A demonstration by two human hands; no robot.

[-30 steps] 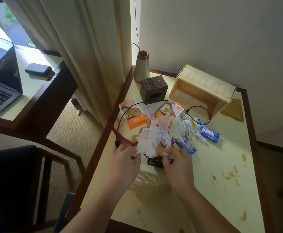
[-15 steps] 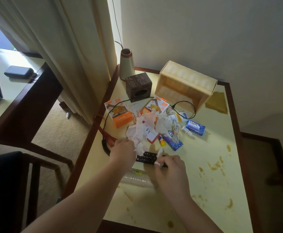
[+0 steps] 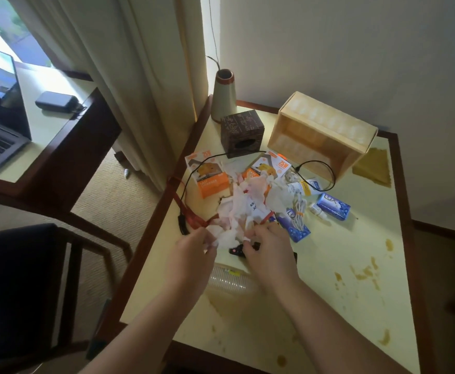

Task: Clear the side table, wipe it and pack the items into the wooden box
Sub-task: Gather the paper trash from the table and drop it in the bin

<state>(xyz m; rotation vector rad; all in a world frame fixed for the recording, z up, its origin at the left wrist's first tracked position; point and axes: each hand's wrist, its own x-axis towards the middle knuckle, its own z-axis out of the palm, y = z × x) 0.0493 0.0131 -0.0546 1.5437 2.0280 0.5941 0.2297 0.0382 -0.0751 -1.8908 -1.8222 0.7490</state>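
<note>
Gripping crumpled white tissue (image 3: 237,211) at the near edge of the pile, both hands work mid-desk: left hand (image 3: 194,252) pinches a wad w/ curled fingers, right hand (image 3: 268,248) has fingertips curled into the tissue, lying over a black remote (image 3: 237,251). Desk (image 3: 356,265) top is pale yellow w/ dark wood rim and brown stains on the right and near side. Wooden box (image 3: 321,136) lies on its side at the far right, open face toward the pile, apart from the hands. Just beside it on the left, a dark cube box (image 3: 241,132), w/ a cone-shaped vase (image 3: 223,97) behind at the corner. Two orange charger boxes (image 3: 210,176) sit at the far side of the tissue, black cable (image 3: 326,174) looping over them. Right of the pile: blue soap boxes (image 3: 333,206), a tube, coiled white cable (image 3: 299,211). Clear plastic bottle (image 3: 227,279) lies between the forearms. Red strap (image 3: 183,209) hangs over the left rim. Yellow cloth (image 3: 375,168) lies flat, right of the wooden box.
</note>
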